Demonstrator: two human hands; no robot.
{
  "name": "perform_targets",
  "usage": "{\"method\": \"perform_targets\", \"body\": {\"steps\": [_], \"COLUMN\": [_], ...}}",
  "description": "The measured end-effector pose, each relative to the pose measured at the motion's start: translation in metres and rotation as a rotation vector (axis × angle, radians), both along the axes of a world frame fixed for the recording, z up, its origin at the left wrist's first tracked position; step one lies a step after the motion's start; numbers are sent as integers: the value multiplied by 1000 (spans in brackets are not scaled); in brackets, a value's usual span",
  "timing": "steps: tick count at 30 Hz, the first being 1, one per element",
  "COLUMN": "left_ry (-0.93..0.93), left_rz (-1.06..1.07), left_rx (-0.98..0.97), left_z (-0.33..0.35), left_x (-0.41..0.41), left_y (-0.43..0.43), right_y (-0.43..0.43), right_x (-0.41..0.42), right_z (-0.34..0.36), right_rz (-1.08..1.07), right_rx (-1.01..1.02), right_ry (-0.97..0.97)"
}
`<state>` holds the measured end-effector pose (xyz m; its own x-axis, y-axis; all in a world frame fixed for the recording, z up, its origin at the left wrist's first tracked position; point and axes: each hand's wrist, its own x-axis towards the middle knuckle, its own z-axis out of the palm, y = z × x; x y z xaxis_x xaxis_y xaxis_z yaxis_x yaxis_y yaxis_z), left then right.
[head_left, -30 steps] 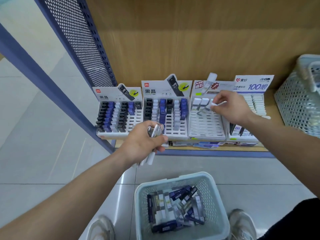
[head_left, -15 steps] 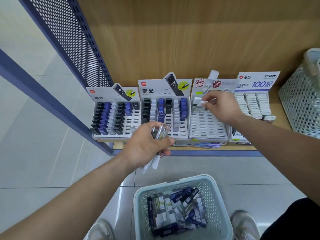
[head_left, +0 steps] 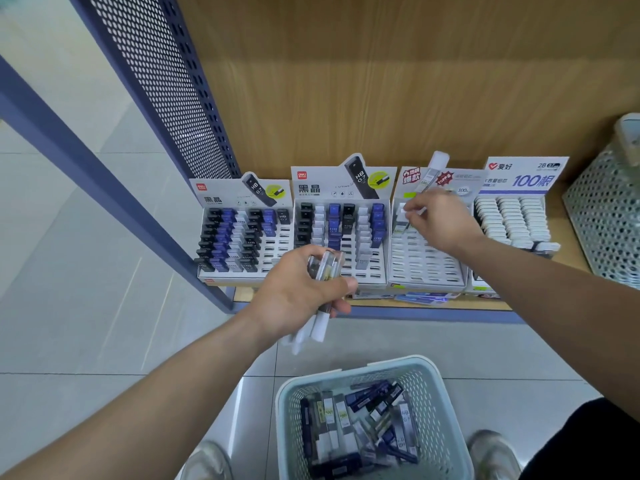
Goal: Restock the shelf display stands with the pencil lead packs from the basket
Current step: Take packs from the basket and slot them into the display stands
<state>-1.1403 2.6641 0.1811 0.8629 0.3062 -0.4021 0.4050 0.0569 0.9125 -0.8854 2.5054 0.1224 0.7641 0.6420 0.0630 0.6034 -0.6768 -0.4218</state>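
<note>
My left hand (head_left: pixel 301 292) grips a bundle of clear lead packs with white caps (head_left: pixel 320 323) in front of the shelf edge. My right hand (head_left: pixel 440 223) pinches one thin clear lead pack (head_left: pixel 412 221) at the top rows of the mostly bare third display stand (head_left: pixel 426 268). Two stands on the left, the first stand (head_left: pixel 239 237) and the second stand (head_left: pixel 341 230), hold black, blue and white packs. The fourth stand (head_left: pixel 512 223) is filled with white packs. The pale basket (head_left: pixel 429 372) on the floor below holds several mixed packs.
A blue perforated metal panel (head_left: pixel 162 98) and blue post border the shelf on the left. A white mesh basket (head_left: pixel 606 216) stands on the shelf at far right. Some flat packs lie under the stands at the shelf's front edge (head_left: pixel 422 299). My shoes flank the floor basket.
My right hand has carried its lead pack left and up, from the third stand's right side to its top left rows. My left hand keeps its bundle in much the same place.
</note>
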Motion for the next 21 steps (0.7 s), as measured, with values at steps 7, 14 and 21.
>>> {"method": "perform_targets", "body": {"steps": [7, 14, 21], "left_ry": [-21, -72, -103], "left_rz": [-10, -70, -113], "left_rx": [24, 2, -51], "left_z": [3, 11, 18], "left_x": [-6, -6, -10], "left_y": [-1, -28, -39], "right_y": [2, -5, -28], "right_x": [-78, -141, -148], "right_z": [67, 104, 106], "right_rz": [106, 110, 13], "right_rx": [286, 391, 401], "right_ry": [499, 776, 913]}}
